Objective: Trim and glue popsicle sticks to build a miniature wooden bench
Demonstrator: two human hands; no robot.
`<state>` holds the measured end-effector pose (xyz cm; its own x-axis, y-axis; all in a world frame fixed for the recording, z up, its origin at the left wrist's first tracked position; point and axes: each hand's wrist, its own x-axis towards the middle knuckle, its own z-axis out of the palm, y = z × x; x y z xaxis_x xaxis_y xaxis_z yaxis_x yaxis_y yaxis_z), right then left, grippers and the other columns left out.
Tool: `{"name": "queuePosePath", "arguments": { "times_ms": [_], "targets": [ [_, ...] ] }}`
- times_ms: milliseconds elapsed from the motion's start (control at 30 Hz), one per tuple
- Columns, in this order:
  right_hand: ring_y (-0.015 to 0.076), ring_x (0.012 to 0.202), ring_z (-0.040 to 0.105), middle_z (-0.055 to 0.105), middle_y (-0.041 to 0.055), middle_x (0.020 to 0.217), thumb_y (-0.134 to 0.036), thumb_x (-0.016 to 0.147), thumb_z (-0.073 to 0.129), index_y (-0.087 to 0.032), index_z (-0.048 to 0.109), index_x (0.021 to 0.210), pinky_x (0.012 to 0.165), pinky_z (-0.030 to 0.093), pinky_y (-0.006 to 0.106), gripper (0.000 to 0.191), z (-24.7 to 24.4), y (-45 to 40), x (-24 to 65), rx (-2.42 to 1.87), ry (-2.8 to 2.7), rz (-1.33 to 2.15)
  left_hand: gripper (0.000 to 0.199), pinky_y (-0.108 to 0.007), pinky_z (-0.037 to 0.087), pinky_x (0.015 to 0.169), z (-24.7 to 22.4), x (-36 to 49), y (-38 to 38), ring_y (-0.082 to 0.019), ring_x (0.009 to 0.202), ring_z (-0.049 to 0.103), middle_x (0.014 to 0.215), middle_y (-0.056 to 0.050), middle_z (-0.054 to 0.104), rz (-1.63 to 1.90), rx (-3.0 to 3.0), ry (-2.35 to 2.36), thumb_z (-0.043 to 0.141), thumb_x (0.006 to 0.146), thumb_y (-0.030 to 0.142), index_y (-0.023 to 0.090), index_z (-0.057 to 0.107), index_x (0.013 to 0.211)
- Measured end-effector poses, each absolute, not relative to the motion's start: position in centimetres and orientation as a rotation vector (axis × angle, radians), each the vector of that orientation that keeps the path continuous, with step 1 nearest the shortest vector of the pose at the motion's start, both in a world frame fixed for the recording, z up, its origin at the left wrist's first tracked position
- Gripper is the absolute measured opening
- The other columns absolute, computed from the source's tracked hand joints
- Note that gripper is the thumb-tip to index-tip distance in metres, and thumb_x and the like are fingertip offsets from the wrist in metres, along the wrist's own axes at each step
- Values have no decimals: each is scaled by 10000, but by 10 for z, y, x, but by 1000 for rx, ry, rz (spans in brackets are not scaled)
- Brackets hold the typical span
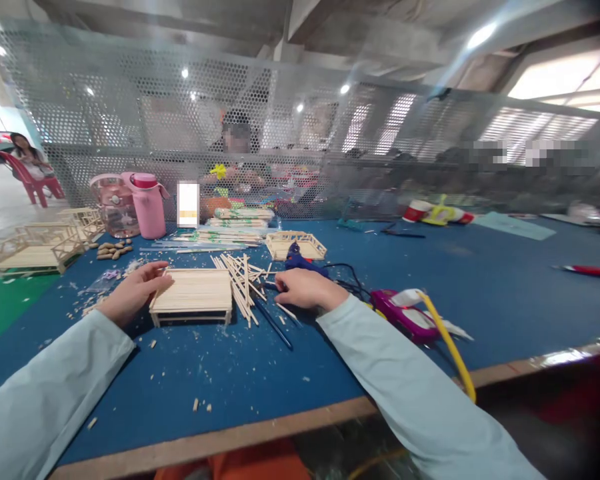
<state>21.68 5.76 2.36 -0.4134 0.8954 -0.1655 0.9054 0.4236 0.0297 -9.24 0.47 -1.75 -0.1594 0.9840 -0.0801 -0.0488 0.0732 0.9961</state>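
Observation:
A small platform of pale wooden sticks (195,293), raised on short legs, stands on the blue table. My left hand (137,291) grips its left end, thumb over the top and fingers behind. To the right of it lies a loose heap of wooden sticks (241,283). Beyond the heap, my right hand (307,290) is low over the table with its fingers curled together; what they pinch, if anything, is hidden. A blue glue gun (300,259) lies just behind that hand. A dark blue pen-like tool (275,325) rests in front of the heap.
A six-sided stick tray (296,247) and bagged sticks (230,230) lie farther back. Stick models (40,250), peanuts (114,249) and a pink jug (149,208) stand left. A purple device (405,317) with a yellow strap lies right. A perforated screen (180,127) borders the back.

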Motion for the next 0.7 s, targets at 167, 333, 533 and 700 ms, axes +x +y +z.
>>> {"name": "queuePosePath", "arguments": {
  "times_ms": [167,333,533,700],
  "targets": [
    [197,770,593,663,72,862,-391,749,548,-185,601,826,544,317,241,226,19,63,217,1739,2571,-39,592,-273,472,634,-19,-91,1,-161,718,613,854,-15,638,1296,1112,1323,776,498,319,158,549,1021],
    [186,863,589,662,78,921,-415,877,331,-195,614,864,650,370,252,358,17,59,189,1883,2737,49,543,-256,462,590,-16,-86,-2,-149,665,608,817,-9,657,1294,1060,1321,775,485,291,159,566,968],
    [220,796,618,687,110,827,-352,742,498,-174,687,752,617,400,262,259,0,62,155,1985,2690,-164,471,-238,459,563,-13,-82,-4,-141,621,606,727,-2,659,1290,984,1336,743,503,227,142,573,935],
    [196,713,618,682,94,724,-267,736,464,-168,679,659,561,371,242,248,-2,71,162,2068,2670,-255,397,-258,460,543,-17,-82,-2,-160,598,611,694,-17,659,1258,984,1346,721,542,253,137,595,901]
  ]
}}
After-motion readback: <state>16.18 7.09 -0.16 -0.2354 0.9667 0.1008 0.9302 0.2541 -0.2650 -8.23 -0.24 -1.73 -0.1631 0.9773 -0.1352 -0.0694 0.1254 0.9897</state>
